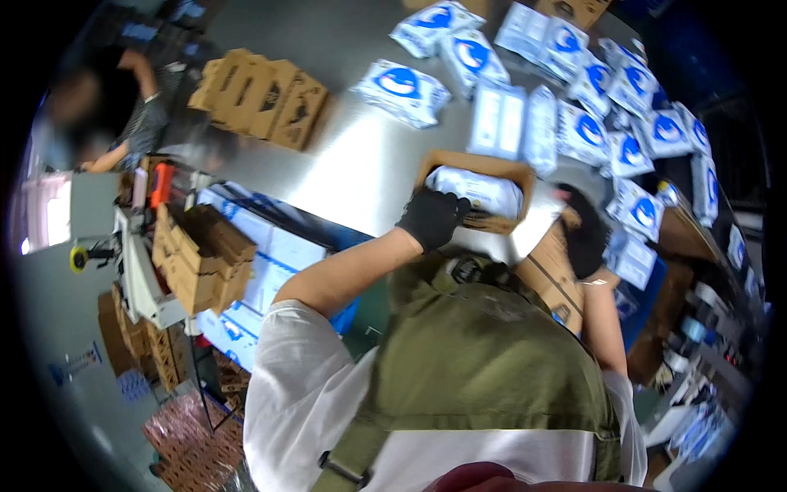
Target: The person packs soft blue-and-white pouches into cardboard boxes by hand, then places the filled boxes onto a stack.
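Observation:
A small open cardboard box [527, 174] stands on the metal table in front of me, with a white packet [484, 190] lying inside. My left hand [432, 220], in a black glove, is closed over the box's near left edge, its fingertips beside the packet. To the right of the box is my right hand [585, 234], also black-gloved. Motion smears its fingers, so I cannot make out whether it holds anything. Brown cardboard [548, 266] with dark printing lies between that hand and my body, partly hidden by the apron.
Many white packets with blue prints [586, 131] cover the table's far right. Folded cardboard boxes [264, 98] stand on the far left of the metal table [352, 156]. More cardboard [201, 258] lies on blue-white cartons [283, 262] at left. Another person's arm [147, 82] shows at far left.

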The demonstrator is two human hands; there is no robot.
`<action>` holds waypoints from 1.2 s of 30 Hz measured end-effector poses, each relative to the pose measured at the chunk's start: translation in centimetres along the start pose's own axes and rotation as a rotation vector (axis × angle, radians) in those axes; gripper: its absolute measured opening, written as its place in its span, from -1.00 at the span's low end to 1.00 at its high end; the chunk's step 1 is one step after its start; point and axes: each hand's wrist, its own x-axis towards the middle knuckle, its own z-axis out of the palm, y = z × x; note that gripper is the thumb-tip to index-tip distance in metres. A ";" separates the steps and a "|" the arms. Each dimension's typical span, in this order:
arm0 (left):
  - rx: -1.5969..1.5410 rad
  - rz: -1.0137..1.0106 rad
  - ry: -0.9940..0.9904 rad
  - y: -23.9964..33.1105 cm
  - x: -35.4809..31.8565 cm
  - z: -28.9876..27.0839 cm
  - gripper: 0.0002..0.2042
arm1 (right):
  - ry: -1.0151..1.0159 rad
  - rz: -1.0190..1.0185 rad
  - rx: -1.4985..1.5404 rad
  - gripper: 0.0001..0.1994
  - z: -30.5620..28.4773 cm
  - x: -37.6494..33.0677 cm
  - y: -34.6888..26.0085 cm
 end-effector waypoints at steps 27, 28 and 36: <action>-1.250 -0.789 -0.079 16.6 17.1 13.3 -0.41 | 1.051 0.991 0.273 -0.63 -7.4 -20.4 19.7; -1.395 -0.821 -0.015 16.4 17.0 10.9 -0.45 | 1.030 0.947 0.431 -0.76 -7.8 -19.5 17.0; -1.715 -0.191 0.231 8.4 11.7 2.5 -0.59 | 0.809 0.529 0.456 -0.85 -6.4 -11.5 6.2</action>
